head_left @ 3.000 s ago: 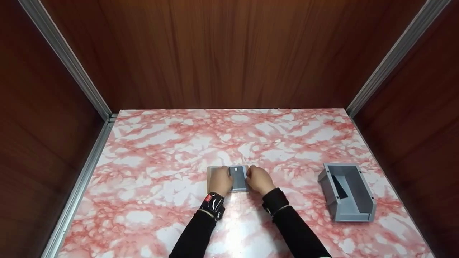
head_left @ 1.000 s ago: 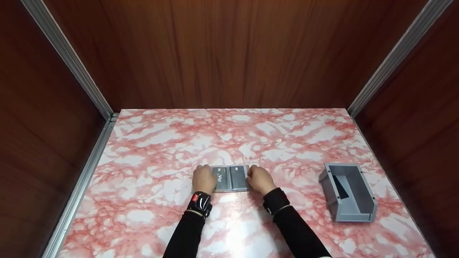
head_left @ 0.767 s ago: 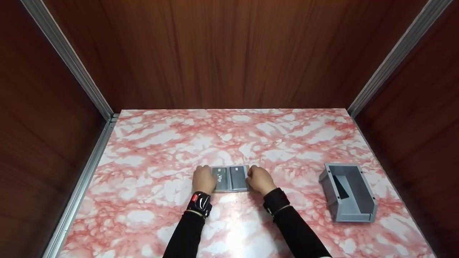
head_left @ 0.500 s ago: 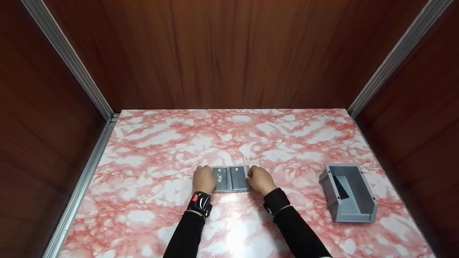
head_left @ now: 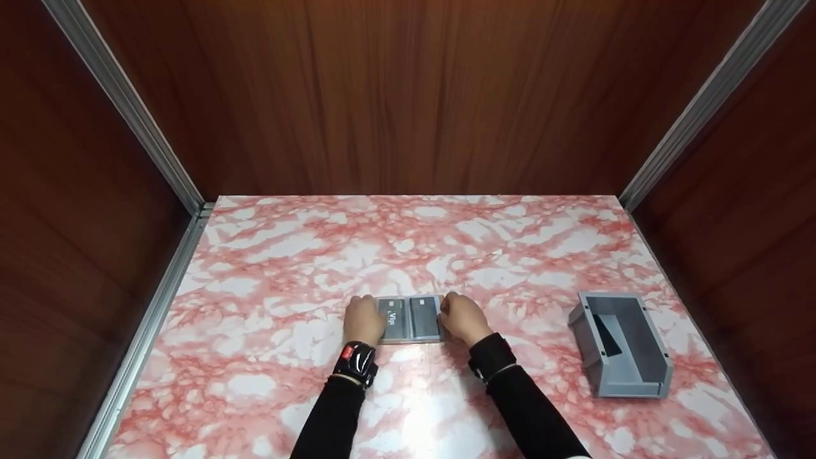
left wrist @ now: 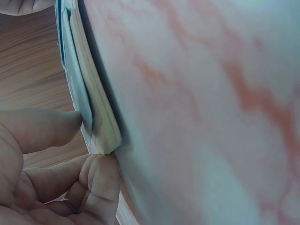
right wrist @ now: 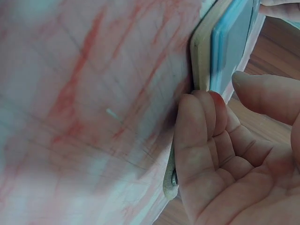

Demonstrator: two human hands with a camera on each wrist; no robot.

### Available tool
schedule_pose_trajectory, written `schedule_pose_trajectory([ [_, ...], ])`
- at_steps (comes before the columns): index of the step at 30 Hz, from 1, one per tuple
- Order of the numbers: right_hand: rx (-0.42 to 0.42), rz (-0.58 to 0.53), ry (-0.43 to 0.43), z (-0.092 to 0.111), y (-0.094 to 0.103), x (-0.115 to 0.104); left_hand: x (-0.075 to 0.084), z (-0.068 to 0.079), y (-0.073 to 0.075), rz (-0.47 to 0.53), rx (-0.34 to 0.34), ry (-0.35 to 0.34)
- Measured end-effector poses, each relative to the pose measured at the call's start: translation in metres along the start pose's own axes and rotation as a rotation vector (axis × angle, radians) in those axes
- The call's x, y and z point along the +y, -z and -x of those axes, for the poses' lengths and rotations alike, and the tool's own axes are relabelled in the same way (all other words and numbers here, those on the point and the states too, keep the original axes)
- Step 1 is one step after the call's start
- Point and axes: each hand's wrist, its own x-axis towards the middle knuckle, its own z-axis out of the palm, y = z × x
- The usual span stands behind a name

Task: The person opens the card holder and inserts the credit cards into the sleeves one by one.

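Note:
An opened card holder lies on the table, with clear sleeves and a tan cover. Its left sleeve shows a dark card marked "Vip"; the right sleeve shows another dark card. My left hand holds the left edge, thumb on the clear sleeve and bent fingers against the tan cover. At the right edge my right hand grips with curled fingers, thumb over the sleeve side. Beneath those fingers, the right wrist view shows a tan strap with a metal snap.
A grey open-front bin stands at the right with a flat black piece inside. Brown wood-grain panels enclose the back and sides of the red-and-white marbled table.
Compared with three seconds ago, my left hand has shifted left off the left sleeve to the edge, uncovering the "Vip" card. Over the last second both hands stay nearly still.

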Motion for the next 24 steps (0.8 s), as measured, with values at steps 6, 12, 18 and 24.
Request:
schedule_pose_trajectory([
  [6,0.034,-0.016,0.056,-0.005,0.001,-0.002,-0.002,0.0,-0.002,-0.002,0.006,-0.016],
  [12,0.041,-0.011,0.095,-0.012,0.001,-0.003,-0.001,0.001,-0.001,-0.009,0.009,-0.017],
  [18,0.039,-0.014,0.097,-0.017,0.001,-0.006,-0.003,0.002,-0.002,-0.005,0.023,-0.039],
  [24,0.049,-0.001,0.108,-0.021,-0.001,-0.007,-0.002,0.001,-0.001,-0.002,0.014,-0.029],
])
